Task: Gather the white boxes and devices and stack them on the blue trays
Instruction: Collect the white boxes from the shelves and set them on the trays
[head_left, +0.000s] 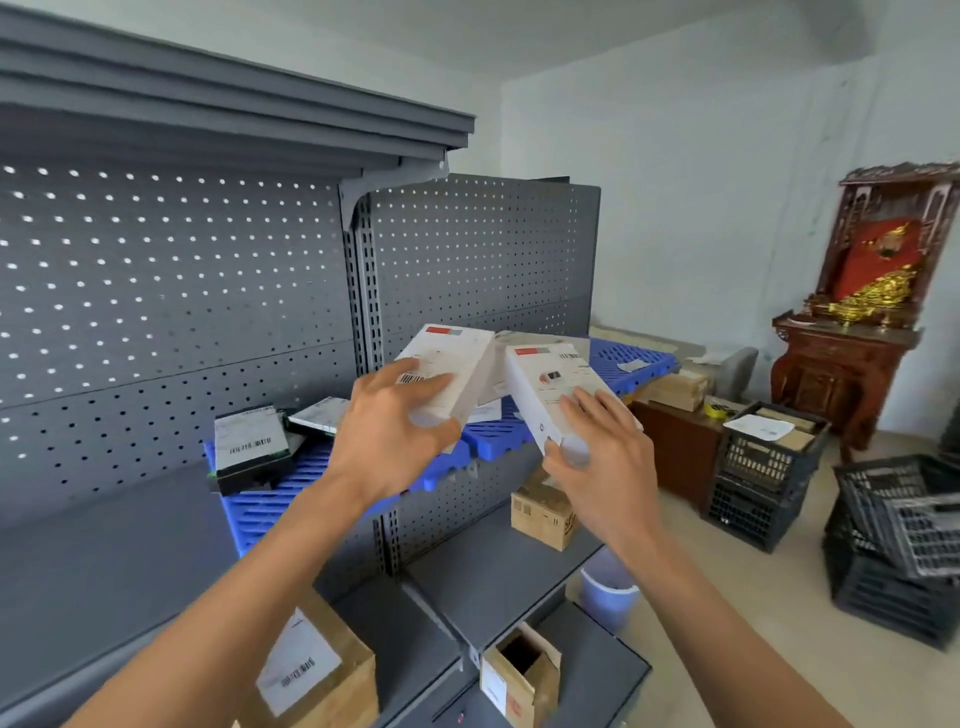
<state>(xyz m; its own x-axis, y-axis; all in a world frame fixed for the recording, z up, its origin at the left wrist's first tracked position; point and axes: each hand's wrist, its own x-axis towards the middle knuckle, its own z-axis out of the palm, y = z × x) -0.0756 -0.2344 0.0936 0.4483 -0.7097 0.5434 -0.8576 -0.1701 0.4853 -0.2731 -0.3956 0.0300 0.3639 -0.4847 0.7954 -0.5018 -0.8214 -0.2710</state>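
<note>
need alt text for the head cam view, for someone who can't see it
Seen from above, the left hand and right hand each hold a white box, the left box and right box, over blue trays on a grey pegboard shelf. A dark device lies on the left tray, and cardboard boxes sit below.

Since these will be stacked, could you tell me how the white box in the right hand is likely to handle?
The white box looks rigid: straight edges under the right hand. Probably light, since one hand holds it by one end. Its flat faces should stack steadily.
</note>
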